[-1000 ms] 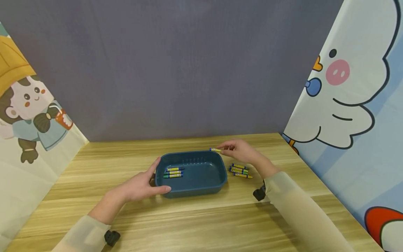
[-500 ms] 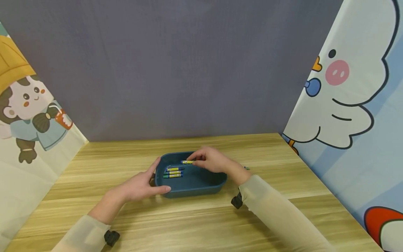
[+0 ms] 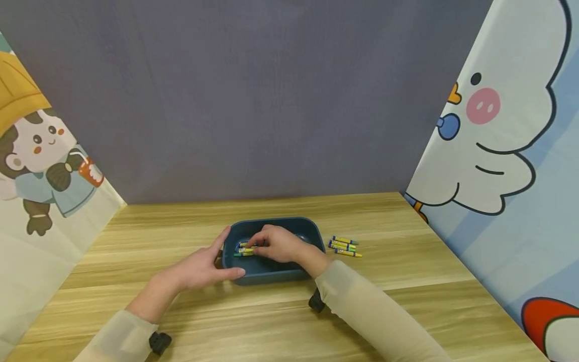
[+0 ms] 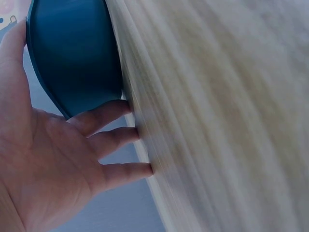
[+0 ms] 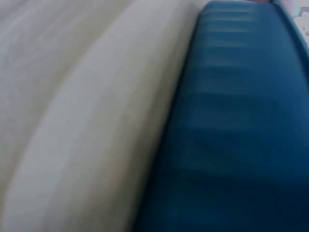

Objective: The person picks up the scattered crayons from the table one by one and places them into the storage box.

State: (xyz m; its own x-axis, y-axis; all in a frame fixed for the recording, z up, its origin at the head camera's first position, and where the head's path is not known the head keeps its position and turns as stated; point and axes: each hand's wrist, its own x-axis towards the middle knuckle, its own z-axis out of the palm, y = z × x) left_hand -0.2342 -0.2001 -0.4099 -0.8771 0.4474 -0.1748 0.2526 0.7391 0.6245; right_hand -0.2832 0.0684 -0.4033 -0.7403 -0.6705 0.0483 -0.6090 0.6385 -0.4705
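A dark blue rectangular tray (image 3: 280, 276) stands on the wooden table. My left hand (image 3: 201, 269) spans its left end, thumb by the front wall and index finger at the back corner. In the left wrist view, the straight fingers of this left hand (image 4: 53, 154) touch the tray's wall (image 4: 77, 53). Reaching inside the tray, my right hand (image 3: 278, 244) pinches a yellow-wrapped crayon (image 3: 246, 250) among other crayons at the left end; its fingers partly hide them. The right wrist view shows only the blurred outer tray wall (image 5: 231, 125).
Several more yellow-wrapped crayons (image 3: 346, 246) lie in a group on the table (image 3: 384, 311), right of the tray. A grey panel (image 3: 267, 100) rises behind the table. Printed cartoon panels flank both sides.
My right hand has carried a crayon from above the tray's back right corner leftward and down to the crayons inside. The crayons on the table show again. My left hand stays put.
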